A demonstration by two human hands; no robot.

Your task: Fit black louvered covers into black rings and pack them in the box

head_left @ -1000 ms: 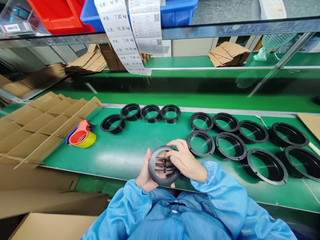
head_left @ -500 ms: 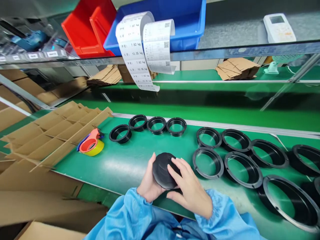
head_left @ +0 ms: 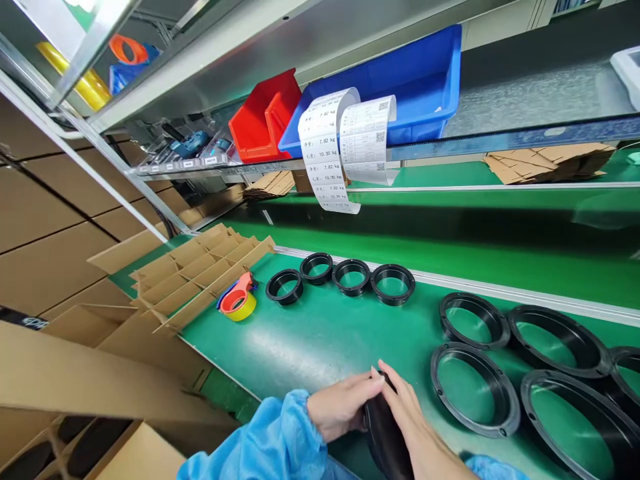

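Observation:
Near the front edge of the bench, a black round part (head_left: 386, 437) is held between my two hands, turned up so mostly its side shows. My left hand (head_left: 340, 405) is closed on its left upper edge, fingers pointing right. Along its right side lies my right hand (head_left: 415, 427), its fingers bent over the top and meeting the left fingertips. The part's underside and lower end are hidden. Closest on the right is a black flanged ring (head_left: 437, 393) with an open centre, resting on the green bench (head_left: 300, 340).
Several more black rings (head_left: 393, 285) stand along the back and right. At left are a cardboard divider grid (head_left: 200, 273) and a tape dispenser (head_left: 239, 303) with yellow tape. A cardboard box (head_left: 135, 453) holds dark round pieces below. Overhead, printed labels (head_left: 325, 160) hang from a blue bin (head_left: 425, 93).
The black part has tipped from facing me to edge-on, and my hands have moved lower and to the right. My view has swung left, showing the box at lower left.

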